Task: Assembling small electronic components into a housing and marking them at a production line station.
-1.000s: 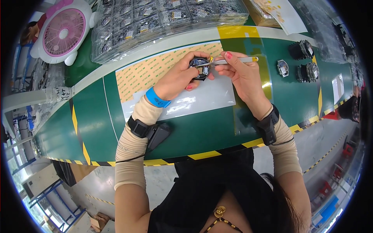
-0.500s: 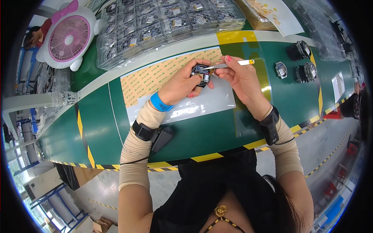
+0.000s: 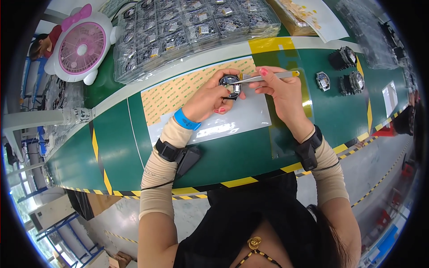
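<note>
My left hand [image 3: 206,97] is closed round the rim of a round black watch housing [image 3: 236,94], thumb and fingers on its edge. Inside the open housing show a circuit board and a small silvery-white rectangular part. From the right, my right hand [image 3: 284,96] pinches a pair of metal tweezers [image 3: 283,74], its tip reaching into the housing near the board. What the tip touches is too small to tell. A small yellowish strip [image 3: 243,77] shows at the housing's upper right edge. Beneath both hands lies a sheet of tan adhesive backing [image 3: 172,96].
Clear plastic trays [image 3: 147,67] of watch modules are stacked at the back. One loose watch module [image 3: 322,81] and stacked black housings [image 3: 351,83] stand at right. A pink and white fan [image 3: 82,48] is at far left. Striped tape [image 3: 239,182] marks the table's front edge.
The tweezers have turned, their metal side now showing instead of the white one, and lie flatter. My right hand has shifted slightly right and down. The left hand keeps holding the housing.
</note>
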A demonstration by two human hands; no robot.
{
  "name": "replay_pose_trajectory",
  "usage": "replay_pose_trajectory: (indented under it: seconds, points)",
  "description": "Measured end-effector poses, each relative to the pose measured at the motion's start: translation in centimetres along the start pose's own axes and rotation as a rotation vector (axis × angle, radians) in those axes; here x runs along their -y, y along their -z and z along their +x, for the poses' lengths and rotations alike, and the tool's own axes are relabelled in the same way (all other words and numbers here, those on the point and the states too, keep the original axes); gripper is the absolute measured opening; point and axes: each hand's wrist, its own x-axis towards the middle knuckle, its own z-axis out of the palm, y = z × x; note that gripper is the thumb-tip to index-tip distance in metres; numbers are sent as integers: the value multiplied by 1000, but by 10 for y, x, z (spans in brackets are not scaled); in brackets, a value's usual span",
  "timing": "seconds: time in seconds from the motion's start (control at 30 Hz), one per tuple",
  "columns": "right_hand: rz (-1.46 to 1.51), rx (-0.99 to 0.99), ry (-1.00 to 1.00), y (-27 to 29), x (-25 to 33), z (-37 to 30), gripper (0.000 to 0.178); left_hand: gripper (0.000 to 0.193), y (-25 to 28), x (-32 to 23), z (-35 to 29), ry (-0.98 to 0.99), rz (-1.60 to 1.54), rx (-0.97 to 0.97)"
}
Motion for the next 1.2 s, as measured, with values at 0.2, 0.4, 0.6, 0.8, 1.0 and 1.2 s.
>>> replay_pose_trajectory:
  seconds: [0.2,0.4,0.6,0.8,1.0,1.2]
  points:
    - [-8,22,-53,2,-3,2,24,44,-2,0,0,9,-115,86]
    - [179,11,-172,6,2,6,26,42,-3,3,0,13,-83,71]
    - [220,0,-134,6,-2,8,27,33,1,4,3,43,15,27]
    - [-63,69,231,0,-2,-3,18,28,2,9,8,-90,-167,-203]
    - [-496,194,483,-3,-9,-10,15,27,2,8,8,-131,-513,-110]
    - [-525,188,499,-4,-5,-10,17,30,6,10,8,-129,-476,-85]
